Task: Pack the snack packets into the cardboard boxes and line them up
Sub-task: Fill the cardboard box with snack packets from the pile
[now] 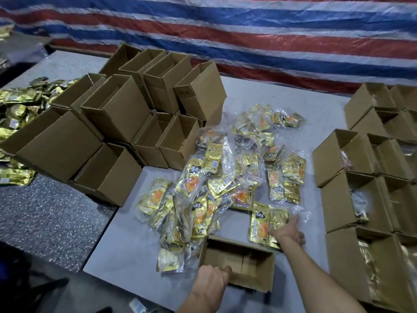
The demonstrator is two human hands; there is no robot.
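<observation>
Showing the packing spot at the near edge of the desk. The left grip is curled over the near wall of an empty open box and holds it mouth-up. The box's long axis runs roughly along the near edge.

The right grip reaches past the box's far right corner and lies over a bagged bundle of gold packets. Its fingers are spread and blurred. It looks unclenched, with nothing pinched yet.

The bundle lies flat, just beside the box's far rim. Its long axis points away from the near edge, so roughly across the box's own. It sits under the right grip and a little to its left. The right grip is plainly the nearer one; the left is occupied.

Judged from this, the coming move is a short pull back toward the near edge and down into the box. The bundle would need turning to match the box's length.

The loose pile spreads mid-desk. Empty boxes are stacked toward the far left corner. Filled boxes stand ranked along the right edge.
</observation>
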